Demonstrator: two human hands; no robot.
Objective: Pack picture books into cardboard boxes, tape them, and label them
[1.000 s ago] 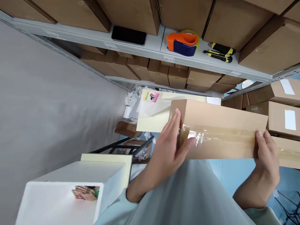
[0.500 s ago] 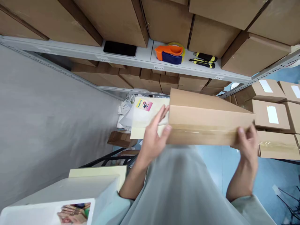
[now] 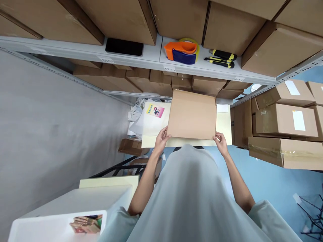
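Observation:
A plain brown cardboard box (image 3: 192,115) rests over the pale yellow table top (image 3: 224,129), its broad flat side facing up. At the box's near left corner, my left hand (image 3: 162,138) grips the edge between thumb and fingers. My right hand (image 3: 220,141) pinches the near right corner in the same way. Left of the box, a small card with a colourful cartoon figure (image 3: 155,110) lies on white paper.
A shelf (image 3: 153,57) beyond the table bears a black phone (image 3: 124,47), an orange and blue tape dispenser (image 3: 181,52) and cutters (image 3: 221,58). Taped cartons (image 3: 297,121) are stacked at right. A white bin (image 3: 58,228) stands at lower left.
The box has been turned and lowered towards the table, its broad side now up. My right hand has come left with it, and both hands are farther from the camera.

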